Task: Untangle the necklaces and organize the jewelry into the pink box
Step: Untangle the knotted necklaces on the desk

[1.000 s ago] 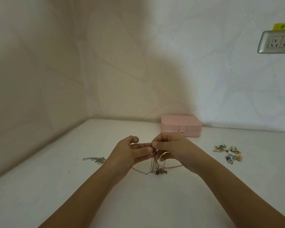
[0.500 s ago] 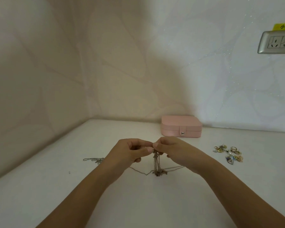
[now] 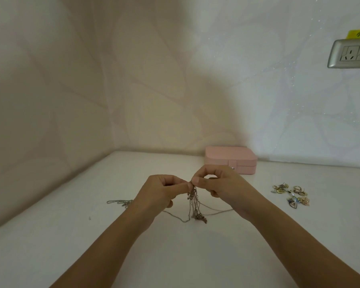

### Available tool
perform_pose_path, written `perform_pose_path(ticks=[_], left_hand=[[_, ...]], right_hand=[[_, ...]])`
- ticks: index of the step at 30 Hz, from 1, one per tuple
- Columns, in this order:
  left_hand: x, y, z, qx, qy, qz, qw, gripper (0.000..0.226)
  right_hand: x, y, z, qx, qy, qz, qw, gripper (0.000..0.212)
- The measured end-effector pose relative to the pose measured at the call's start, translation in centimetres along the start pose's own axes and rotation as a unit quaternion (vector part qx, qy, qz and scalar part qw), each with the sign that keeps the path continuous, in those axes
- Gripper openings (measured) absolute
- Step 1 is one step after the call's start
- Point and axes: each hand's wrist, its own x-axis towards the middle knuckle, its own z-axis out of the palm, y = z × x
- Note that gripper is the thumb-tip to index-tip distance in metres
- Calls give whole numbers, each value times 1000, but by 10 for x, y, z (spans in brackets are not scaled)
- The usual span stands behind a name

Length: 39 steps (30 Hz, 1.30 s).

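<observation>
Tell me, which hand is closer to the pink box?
Right. The right hand sits just in front of the box; the left hand is farther left. Both pinch the necklaces.

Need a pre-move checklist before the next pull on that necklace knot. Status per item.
1. Grip: left hand and right hand both pinch the top of the tangled necklaces: ok.
2. Strands separated: they hang as one knotted bunch, lower end on the white table: not ok.
3. Pink box open to receive: lid shut: not ok.
4. Loose chain beside the left hand free of the knot: its end runs behind the hand: cannot tell.
5. Pile of small jewelry clear of both hands, off to the right: ok.
</observation>
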Motion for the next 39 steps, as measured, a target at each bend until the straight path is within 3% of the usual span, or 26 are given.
perform_pose_path(ticks=[4, 8, 13, 16, 21, 24, 26, 29, 33, 39], left_hand=[[0, 0, 0, 42, -47, 0, 998, 9], [1, 4, -2, 51, -99, -20, 994, 19], [0, 2, -1, 99, -2, 61, 993, 16], [-1, 2, 0, 39, 33, 88, 995, 8], [-3, 5, -2, -70, -29, 29, 997, 16], [-6, 8, 2, -93, -104, 23, 990, 23], [-8, 10, 4, -98, -112, 24, 989, 28], [-6, 11, 4, -51, -73, 44, 995, 37], [-4, 7, 3, 126, -32, 111, 985, 47], [-1, 3, -5, 141, 33, 125, 982, 20]], right_hand=[[2, 1, 1, 14, -10, 15, 1000, 11], [3, 4, 5, 119, -74, 44, 989, 17], [4, 7, 3, 178, -144, 73, 971, 25], [2, 4, -6, 155, -155, 48, 974, 25], [-2, -6, -7, -85, -63, -40, 994, 14], [-4, -7, -3, -132, 20, -134, 982, 11], [-4, -6, 0, -142, 67, -182, 971, 11], [-1, -6, 6, -61, 94, -167, 980, 11], [2, -4, 11, 101, 57, -81, 990, 12], [4, -1, -4, 238, -66, 57, 967, 13]])
